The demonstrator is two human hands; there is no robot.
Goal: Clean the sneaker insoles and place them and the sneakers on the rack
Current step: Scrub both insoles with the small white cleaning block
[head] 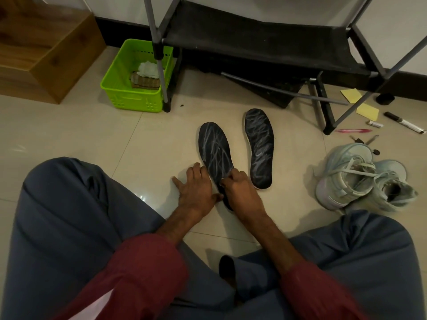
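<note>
Two dark insoles with pale streaks lie on the tiled floor. The left insole (216, 148) has its heel end under both hands. My right hand (242, 192) is closed on that heel end. My left hand (196, 188) rests beside the insole with fingers spread, touching its left edge. The right insole (260, 147) lies flat and untouched just to the right. A pair of pale blue-white sneakers (362, 179) sits on the floor at the right. The black shoe rack (254, 40) stands at the back against the wall.
A green plastic basket (131, 98) holding cloths stands left of the rack, next to a wooden box (46, 49). Yellow notes (367, 110), a marker (404, 122), a pink pen (353, 130) and keys lie by the rack's right leg. My crossed legs fill the foreground.
</note>
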